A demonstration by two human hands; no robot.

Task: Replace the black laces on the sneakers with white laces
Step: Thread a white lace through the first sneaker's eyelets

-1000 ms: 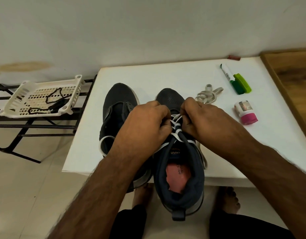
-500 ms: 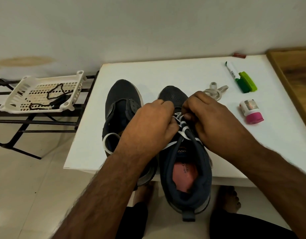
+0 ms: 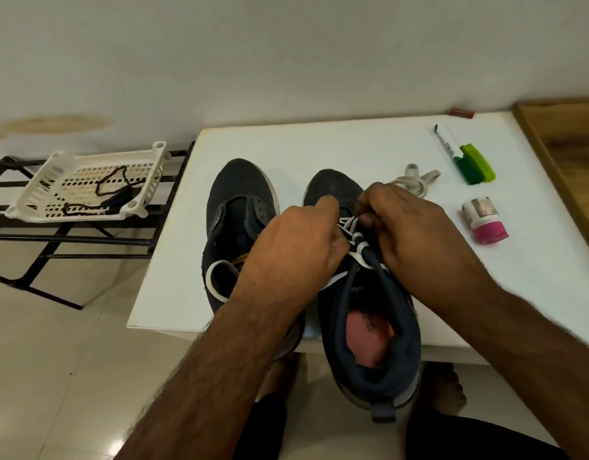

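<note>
Two dark sneakers stand on the white table point(image 3: 336, 141). The right sneaker point(image 3: 372, 333) hangs over the front edge and carries a white lace point(image 3: 354, 234) crossed through its eyelets. My left hand point(image 3: 299, 240) and my right hand point(image 3: 409, 227) meet over its upper eyelets, each pinching the white lace. The left sneaker point(image 3: 236, 207) has no lace in its eyelets; a loose white loop point(image 3: 220, 277) lies across its opening. A spare bundled white lace point(image 3: 416, 180) lies behind my right hand. The black laces point(image 3: 110, 190) lie in a white basket point(image 3: 37, 200).
The basket sits on a black metal rack point(image 3: 70, 237) left of the table. A green marker point(image 3: 465, 157) and a small bottle with a pink cap point(image 3: 485, 220) lie at the table's right. A wooden surface point(image 3: 572, 151) borders the right side. My bare feet show below the table.
Both hands have stayed at the right sneaker's eyelets; my right hand's fingers have shifted slightly up along the lace. The view has tilted a little.
</note>
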